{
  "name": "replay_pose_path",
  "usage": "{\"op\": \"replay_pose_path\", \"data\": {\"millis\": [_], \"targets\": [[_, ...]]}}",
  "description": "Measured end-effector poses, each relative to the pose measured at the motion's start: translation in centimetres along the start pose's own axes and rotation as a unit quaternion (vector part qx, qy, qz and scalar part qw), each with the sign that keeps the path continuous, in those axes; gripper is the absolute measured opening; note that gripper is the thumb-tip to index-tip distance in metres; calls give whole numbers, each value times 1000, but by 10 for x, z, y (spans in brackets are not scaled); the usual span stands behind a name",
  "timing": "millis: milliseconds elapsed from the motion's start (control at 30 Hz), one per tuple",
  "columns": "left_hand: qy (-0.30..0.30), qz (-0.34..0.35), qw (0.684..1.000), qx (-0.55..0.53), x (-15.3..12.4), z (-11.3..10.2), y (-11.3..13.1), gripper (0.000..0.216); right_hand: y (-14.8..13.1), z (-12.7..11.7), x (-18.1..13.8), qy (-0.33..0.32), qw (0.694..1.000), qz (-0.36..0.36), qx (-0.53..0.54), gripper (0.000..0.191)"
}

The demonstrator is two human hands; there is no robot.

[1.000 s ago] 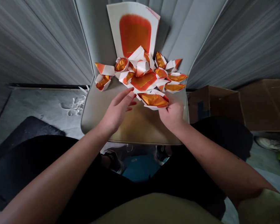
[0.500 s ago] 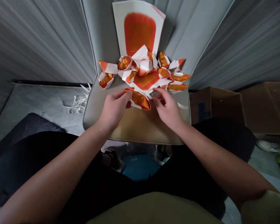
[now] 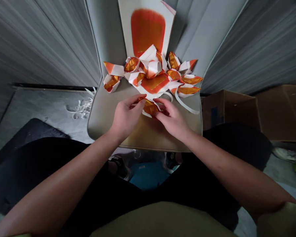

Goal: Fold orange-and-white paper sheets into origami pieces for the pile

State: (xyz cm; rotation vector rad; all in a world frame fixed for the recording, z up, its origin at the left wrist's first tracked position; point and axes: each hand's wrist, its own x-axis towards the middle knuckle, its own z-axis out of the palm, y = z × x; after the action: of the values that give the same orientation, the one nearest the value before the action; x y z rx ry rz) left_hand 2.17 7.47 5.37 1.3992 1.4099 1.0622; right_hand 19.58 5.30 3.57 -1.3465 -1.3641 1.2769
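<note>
A folded paper ingot (image 3: 151, 107), gold inside with white and orange outer sides, is held over the front of the chair seat. My left hand (image 3: 128, 115) pinches its left end between thumb and fingers. Closed on its right end is my right hand (image 3: 171, 117), thumb in front and fingers behind. Just beyond lies a flat sheet of white paper (image 3: 154, 84) with an orange-gold patch. Several finished-looking paper ingots (image 3: 132, 65) rest on and around that sheet. Thin white paper strips (image 3: 186, 103) curl beside my right hand.
A stack of printed paper (image 3: 148, 31) leans against the chair's grey backrest (image 3: 199, 29). Paper strips (image 3: 82, 108) lie on the floor at left. Cardboard boxes (image 3: 239, 108) stand on the right. Under the seat (image 3: 158, 135) is a blue object (image 3: 149, 174).
My right hand has closed onto the right end of the ingot, which was held only by my left hand. The ingot shifted slightly right. A white strip now curls beside the right hand.
</note>
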Motion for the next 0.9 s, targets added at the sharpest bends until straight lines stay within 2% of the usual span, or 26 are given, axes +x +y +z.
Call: {"op": "replay_pose_path", "data": {"millis": [300,533,700,800,900], "targets": [[-14,91,991,98,-10,1,-1,31,2,1,4,31,999,21,17,45],[-46,94,986,127,-4,-3,-6,34,6,-3,9,30,997,59,29,48],[-57,42,990,125,0,-4,-5,40,9,-4,12,24,997,65,19,47],[-44,29,996,68,3,-5,-5,50,3,-11,16,42,998,34,-10,46],[-22,29,999,29,7,-6,-8,52,-15,-32,27,91,990,-70,-86,44]]}}
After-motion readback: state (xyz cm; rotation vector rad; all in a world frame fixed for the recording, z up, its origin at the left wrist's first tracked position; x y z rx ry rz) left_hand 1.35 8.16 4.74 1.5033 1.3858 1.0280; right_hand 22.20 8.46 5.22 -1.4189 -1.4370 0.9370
